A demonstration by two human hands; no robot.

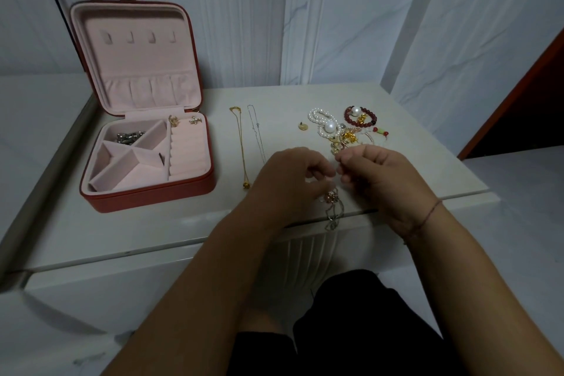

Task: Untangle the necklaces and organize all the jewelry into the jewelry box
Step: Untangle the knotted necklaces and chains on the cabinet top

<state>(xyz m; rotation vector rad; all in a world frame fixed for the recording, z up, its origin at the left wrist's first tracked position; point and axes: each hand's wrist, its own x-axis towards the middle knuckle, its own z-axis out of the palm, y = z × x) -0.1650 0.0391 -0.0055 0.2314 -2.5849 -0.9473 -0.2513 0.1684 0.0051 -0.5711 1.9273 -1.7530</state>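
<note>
An open red jewelry box (152,197) with pink lining stands at the left; a silver piece (130,136) lies in a back compartment and two small earrings (183,120) sit at its back right. A gold necklace (241,146) and a thin silver necklace (256,134) lie stretched out beside it. A heap of pearl, red-bead and gold jewelry (341,128) lies at the right. My left hand (290,177) and my right hand (378,174) meet near the table's front edge, both pinching a tangled chain (332,207) that hangs down between them.
The white table (183,223) ends in a front edge just under my hands. A small gold disc (303,126) lies alone left of the heap. White panelled wall behind; a dark red door frame (525,94) at the far right.
</note>
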